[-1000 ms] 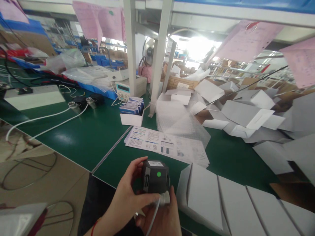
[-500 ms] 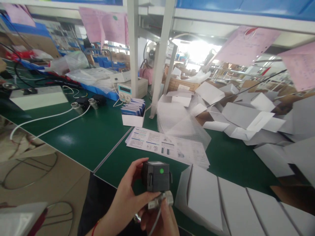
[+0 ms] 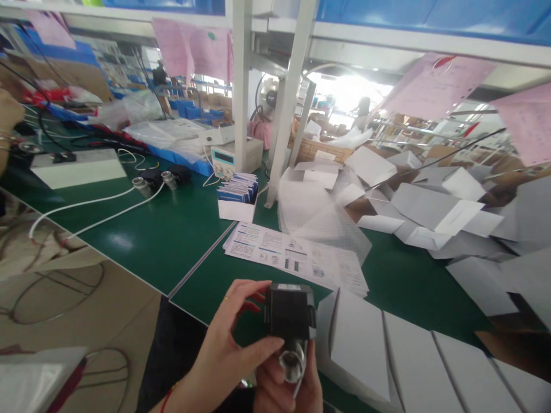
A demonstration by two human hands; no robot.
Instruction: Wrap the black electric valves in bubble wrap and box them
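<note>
Turned since the earlier frame, the black box [image 3: 289,312] now hides the green dot that it showed on its face, and the metal fitting [image 3: 293,362] below it points its round open end towards the camera. A co-worker's hand [image 3: 9,117] has also come further into view at the left edge.

The left hand [image 3: 232,341] is partly closed on the black box, its fingers along the upper left edge and its thumb at the bottom, next to the metal fitting. The right hand [image 3: 275,390] is curled around the metal fitting from below; how tightly its hidden fingers close, I cannot tell. A pale cable [image 3: 298,387] runs down beside the fitting. Both hands hold the box in front of the near edge of the green worktop [image 3: 193,229].

Just to the right stands a row of white boxes [image 3: 359,344]. Beyond the hands lie printed sheets [image 3: 275,252], with bubble wrap [image 3: 318,221] overlapping them and a small carton [image 3: 236,210] of upright booklets near their left end. Two metal connectors [image 3: 169,179] on dark housings rest farther left, and a heap of open cartons [image 3: 424,206] fills the right side.
</note>
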